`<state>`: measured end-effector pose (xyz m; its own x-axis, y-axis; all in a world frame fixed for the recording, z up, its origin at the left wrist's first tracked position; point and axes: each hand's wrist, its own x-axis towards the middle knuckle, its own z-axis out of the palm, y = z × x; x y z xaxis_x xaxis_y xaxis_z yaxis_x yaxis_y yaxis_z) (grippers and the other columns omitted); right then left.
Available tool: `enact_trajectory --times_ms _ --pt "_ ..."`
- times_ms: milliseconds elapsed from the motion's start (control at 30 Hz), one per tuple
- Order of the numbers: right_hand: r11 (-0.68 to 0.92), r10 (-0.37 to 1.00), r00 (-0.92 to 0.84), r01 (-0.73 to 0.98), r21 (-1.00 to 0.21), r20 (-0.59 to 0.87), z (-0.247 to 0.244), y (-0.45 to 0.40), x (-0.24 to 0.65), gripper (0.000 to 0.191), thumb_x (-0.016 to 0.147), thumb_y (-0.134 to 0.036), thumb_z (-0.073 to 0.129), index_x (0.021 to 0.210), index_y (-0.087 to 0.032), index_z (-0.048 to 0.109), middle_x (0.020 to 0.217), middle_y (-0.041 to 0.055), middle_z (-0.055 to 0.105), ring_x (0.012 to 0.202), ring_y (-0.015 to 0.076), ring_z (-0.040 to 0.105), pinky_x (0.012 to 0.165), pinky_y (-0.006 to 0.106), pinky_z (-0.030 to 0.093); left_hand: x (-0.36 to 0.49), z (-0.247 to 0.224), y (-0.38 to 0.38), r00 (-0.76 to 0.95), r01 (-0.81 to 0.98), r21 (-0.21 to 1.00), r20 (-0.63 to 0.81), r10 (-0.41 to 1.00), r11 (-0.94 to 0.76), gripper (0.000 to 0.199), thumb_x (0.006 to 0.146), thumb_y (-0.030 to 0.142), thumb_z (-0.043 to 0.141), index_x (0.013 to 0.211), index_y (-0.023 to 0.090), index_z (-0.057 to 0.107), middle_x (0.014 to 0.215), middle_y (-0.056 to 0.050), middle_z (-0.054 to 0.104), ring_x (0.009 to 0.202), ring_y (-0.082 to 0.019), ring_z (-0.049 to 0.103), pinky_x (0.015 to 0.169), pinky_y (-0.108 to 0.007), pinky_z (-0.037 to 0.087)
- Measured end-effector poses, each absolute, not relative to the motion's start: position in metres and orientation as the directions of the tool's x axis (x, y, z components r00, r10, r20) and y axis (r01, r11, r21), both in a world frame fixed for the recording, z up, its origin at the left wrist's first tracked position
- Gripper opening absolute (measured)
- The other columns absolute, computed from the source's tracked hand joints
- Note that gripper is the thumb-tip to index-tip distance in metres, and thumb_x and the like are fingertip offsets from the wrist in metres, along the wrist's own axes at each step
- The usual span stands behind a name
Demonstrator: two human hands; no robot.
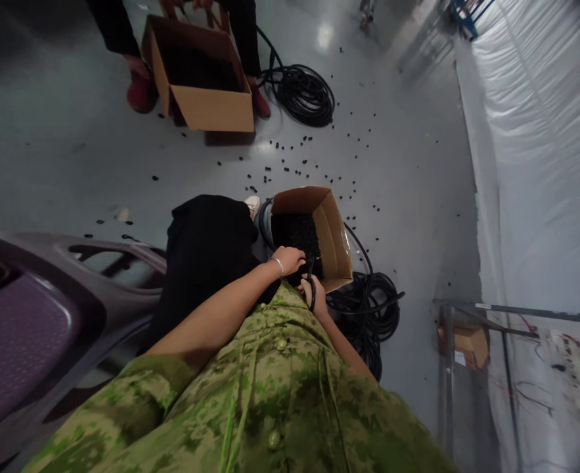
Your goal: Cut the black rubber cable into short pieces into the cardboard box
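My left hand is closed over the near edge of a cardboard box. A black hose curves round the box's left side and runs up to this hand, which grips it; the part inside my fingers is hidden. My right hand is closed on black-handled scissors, their blades pointing into the box beside my left fingers. Many short black cut pieces fill the box bottom.
Coiled black hose lies right of the box, with another coil farther off. Small black pieces are scattered over the grey floor. A co-worker sits behind a second cardboard box. A purple-seated chair stands at left, a metal frame at right.
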<state>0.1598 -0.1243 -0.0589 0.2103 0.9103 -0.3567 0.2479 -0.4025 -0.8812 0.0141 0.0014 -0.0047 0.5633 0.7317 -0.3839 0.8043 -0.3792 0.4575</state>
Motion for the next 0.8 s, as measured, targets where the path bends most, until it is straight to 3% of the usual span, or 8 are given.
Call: enact_trajectory --times_ms 300,800 --pt "-0.375 0.924 0.179 0.267 -0.888 -0.337 -0.0548 -0.1235 0.1588 0.042 0.084 -0.057 0.062 0.105 -0.021 0.065 0.068 0.0005 0.069 0.061 0.0187 0.065 0.066 0.030 0.054 0.0142 -0.0060 0.0002 0.564 0.799 0.476 -0.378 0.734 -0.369 0.034 0.098 0.034 0.050 0.124 0.032 0.071 0.126 -0.004 0.075 0.117 -0.024 0.069 0.097 -0.034 0.050" --pt "-0.414 0.908 0.197 0.290 -0.863 -0.370 -0.0526 -0.1216 0.1584 0.045 0.082 -0.060 0.063 0.105 -0.021 0.065 0.068 0.0001 0.069 0.064 0.0192 0.067 0.069 0.031 0.054 0.0151 -0.0077 0.0005 0.565 0.799 0.474 -0.380 0.732 -0.371 0.035 0.098 0.035 0.048 0.120 0.030 0.073 0.122 -0.006 0.076 0.113 -0.024 0.068 0.095 -0.033 0.049"
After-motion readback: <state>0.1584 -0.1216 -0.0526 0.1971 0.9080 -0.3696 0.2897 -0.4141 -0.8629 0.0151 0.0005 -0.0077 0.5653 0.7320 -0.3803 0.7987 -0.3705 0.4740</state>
